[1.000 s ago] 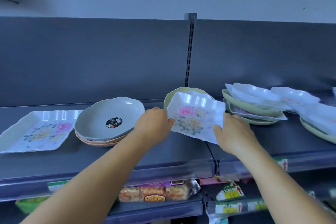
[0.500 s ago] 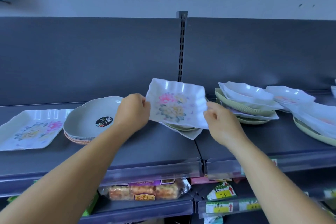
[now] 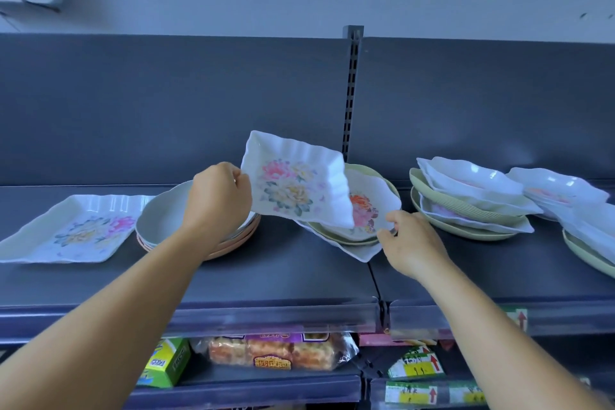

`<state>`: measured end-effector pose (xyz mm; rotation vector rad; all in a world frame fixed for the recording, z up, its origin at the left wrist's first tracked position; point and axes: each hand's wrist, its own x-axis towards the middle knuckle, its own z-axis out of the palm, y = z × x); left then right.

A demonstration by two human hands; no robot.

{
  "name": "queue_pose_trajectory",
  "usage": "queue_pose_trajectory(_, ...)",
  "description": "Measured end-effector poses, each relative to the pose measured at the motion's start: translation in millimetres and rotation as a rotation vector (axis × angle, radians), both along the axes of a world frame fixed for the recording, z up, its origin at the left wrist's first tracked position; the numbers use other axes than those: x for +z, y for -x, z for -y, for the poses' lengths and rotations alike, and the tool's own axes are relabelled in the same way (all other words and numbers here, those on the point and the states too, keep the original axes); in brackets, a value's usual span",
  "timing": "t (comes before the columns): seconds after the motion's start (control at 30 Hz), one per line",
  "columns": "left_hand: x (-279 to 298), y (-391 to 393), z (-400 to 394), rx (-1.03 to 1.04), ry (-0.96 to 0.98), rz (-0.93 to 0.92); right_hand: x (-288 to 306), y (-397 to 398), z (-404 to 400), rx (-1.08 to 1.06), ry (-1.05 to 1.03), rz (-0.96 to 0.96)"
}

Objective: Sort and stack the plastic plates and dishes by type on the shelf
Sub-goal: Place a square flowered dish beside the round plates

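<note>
Left hand point(image 3: 218, 198) pinches one corner of the tilted white fluted square floral plastic plate point(image 3: 296, 185); it could slip. Right hand point(image 3: 411, 241) grips the mixed pile's rim point(image 3: 367, 255), which may topple.

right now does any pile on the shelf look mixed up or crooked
Yes. The right pile alternates green round dishes with white floral plates, sitting crooked. The middle pile is mixed too. The left hand holds a square floral plate tilted in the air.

One head-worn view — close, facing forward and slightly down at the shelf point(image 3: 266, 280).
</note>
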<state>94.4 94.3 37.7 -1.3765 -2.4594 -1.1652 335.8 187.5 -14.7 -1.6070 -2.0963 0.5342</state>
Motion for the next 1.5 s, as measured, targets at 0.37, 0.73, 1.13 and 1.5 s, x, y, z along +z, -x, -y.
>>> queue_pose_trajectory(0.37,-1.1,42.1,42.2,0.156,-0.053,0.009,30.7,88.6,44.7,0.305,-0.073,-0.265)
queue_pose_trajectory(0.73,-1.8,154.7,128.4,0.359,-0.064,0.08,41.7,223.2,99.8,0.5,-0.073,-0.181)
queue_pose_trajectory(1.13,-35.2,259.6,169.6,0.425,0.112,0.094,22.3,306.7,177.2,0.652,-0.127,0.078)
queue_pose_trajectory(1.5,-68.5,282.5,153.4,0.365,0.21,0.109,-5.7,329.0,195.3,0.573,-0.058,0.23)
